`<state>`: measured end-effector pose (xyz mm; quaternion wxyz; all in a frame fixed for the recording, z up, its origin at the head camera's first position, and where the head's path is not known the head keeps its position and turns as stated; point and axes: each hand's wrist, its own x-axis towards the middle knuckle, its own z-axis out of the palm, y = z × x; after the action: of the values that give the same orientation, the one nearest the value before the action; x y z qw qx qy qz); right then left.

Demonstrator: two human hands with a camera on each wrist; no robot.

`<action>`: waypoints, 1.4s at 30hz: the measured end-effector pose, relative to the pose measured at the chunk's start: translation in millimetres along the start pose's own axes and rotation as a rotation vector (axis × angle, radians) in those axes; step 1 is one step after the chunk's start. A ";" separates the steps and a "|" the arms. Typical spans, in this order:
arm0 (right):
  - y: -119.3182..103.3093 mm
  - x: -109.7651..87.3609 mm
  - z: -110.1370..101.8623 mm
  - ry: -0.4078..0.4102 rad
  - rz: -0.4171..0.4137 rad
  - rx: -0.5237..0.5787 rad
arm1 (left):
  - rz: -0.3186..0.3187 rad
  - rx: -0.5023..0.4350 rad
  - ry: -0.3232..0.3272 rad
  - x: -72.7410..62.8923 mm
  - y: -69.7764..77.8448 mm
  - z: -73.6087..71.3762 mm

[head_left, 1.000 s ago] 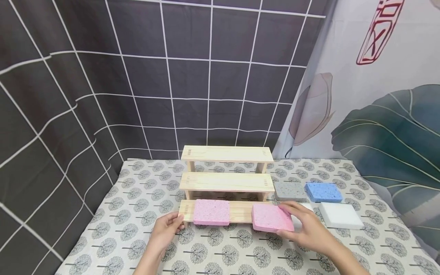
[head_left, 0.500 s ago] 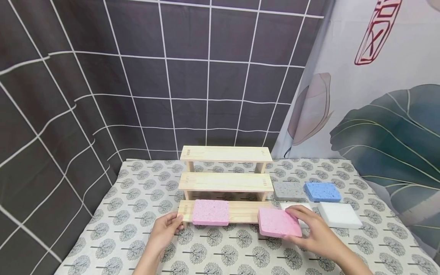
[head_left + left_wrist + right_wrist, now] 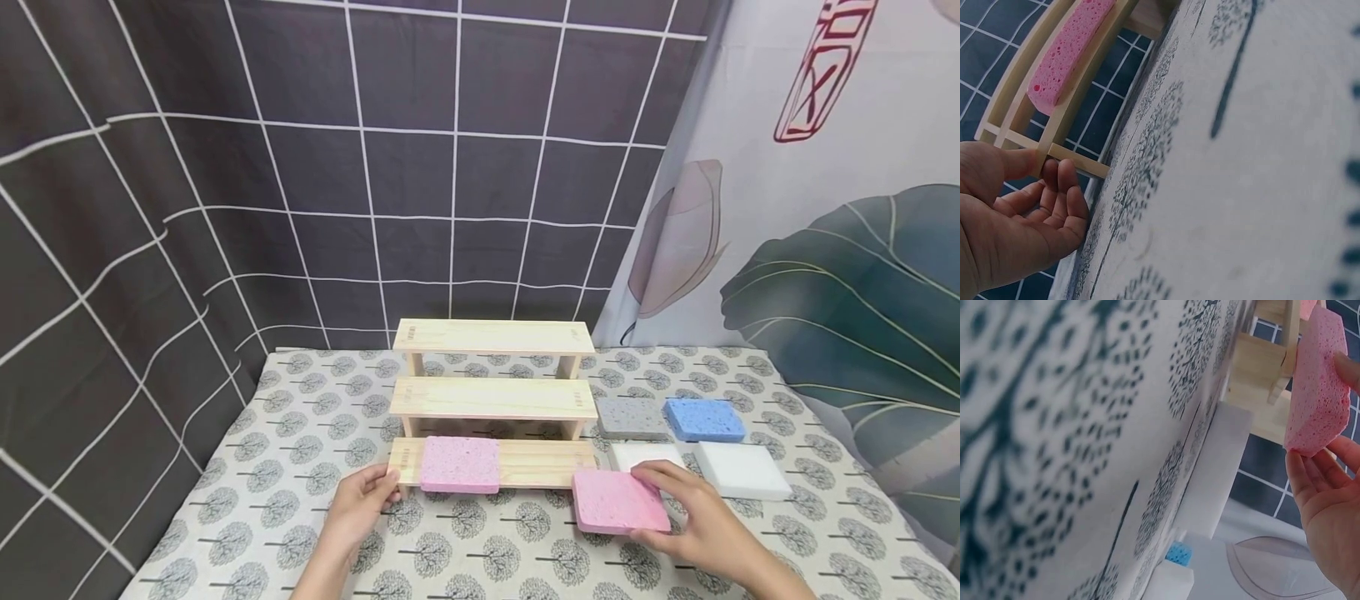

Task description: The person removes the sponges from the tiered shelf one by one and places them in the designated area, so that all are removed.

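Note:
A three-step wooden rack [image 3: 487,398] stands on the cloth-covered table. My left hand [image 3: 362,500] pinches the left end of its lowest board between thumb and fingers; the left wrist view shows the same grip. One pink sponge [image 3: 460,464] lies flat on that board, left of its middle. My right hand [image 3: 686,521] grips a second pink sponge [image 3: 620,502] by its right side, in front of the board's right end. In the right wrist view this sponge [image 3: 1319,387] is off the tabletop, with the thumb on one face and the fingers beneath.
Right of the rack lie a grey sponge [image 3: 632,417], a blue sponge [image 3: 705,419] and two white sponges, one white sponge [image 3: 742,470] farther right and another white sponge [image 3: 643,455] partly behind my right hand. A dark grid-patterned curtain [image 3: 412,175] hangs behind the table.
My right hand has moved to the right and nearer to me with the pink sponge, off the right end of the lowest board. The left hand keeps its place on the rack.

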<state>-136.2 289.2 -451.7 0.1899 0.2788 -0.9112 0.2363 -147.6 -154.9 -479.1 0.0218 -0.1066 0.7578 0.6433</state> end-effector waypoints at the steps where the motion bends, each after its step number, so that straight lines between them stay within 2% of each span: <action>1: 0.9 -0.9 -0.3 0.002 -0.003 0.004 | 0.001 -0.003 0.001 0.0 -0.1 0.2; 13: 8.7 -12.8 -5.2 0.030 0.010 0.017 | 0.006 -0.012 -0.004 -1.0 0.9 0.2; 19: 12.9 -18.2 -8.5 0.052 -0.013 0.044 | -0.003 -0.002 -0.002 0.3 1.1 -0.2; 42: 34.1 -38.3 -21.1 -0.002 -0.015 0.024 | -0.011 0.001 -0.006 -0.2 -0.4 0.1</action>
<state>-122.5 341.5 -463.8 0.1874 0.2879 -0.9065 0.2456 -147.4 -154.9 -479.4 0.0275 -0.1088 0.7575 0.6431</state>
